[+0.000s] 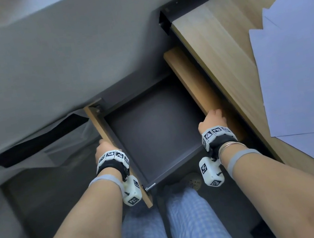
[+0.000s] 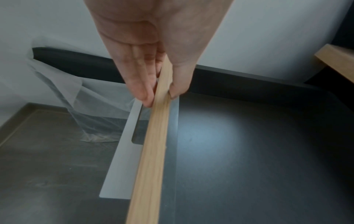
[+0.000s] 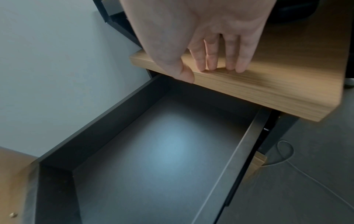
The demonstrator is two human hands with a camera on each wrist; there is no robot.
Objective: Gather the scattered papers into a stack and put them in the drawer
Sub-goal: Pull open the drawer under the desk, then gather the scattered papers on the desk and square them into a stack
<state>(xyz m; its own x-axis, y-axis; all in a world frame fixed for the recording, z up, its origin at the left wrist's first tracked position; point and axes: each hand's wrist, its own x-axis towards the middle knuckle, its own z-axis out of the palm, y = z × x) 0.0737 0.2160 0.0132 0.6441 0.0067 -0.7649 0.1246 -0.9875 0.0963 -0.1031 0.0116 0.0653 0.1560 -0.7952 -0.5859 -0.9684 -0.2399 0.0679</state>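
Observation:
The drawer (image 1: 157, 127) stands pulled out below the desk, its dark grey inside (image 3: 162, 151) bare. My left hand (image 1: 103, 148) pinches the top edge of the wooden drawer front (image 2: 153, 144), fingers (image 2: 141, 91) on the outer side and thumb on the inner side. My right hand (image 1: 213, 117) lies on the wooden panel (image 3: 258, 91) under the desk edge, fingers (image 3: 210, 60) straight and flat on the wood, thumb at the panel's edge. Several white papers (image 1: 300, 74) lie scattered and overlapping on the desk to the right, away from both hands.
The wooden desk top (image 1: 222, 45) runs along the right. A dark bin with a clear plastic liner (image 1: 52, 144) stands left of the drawer. My legs in blue checked trousers (image 1: 189, 217) are below the drawer. A thin cable (image 3: 283, 151) lies on the floor.

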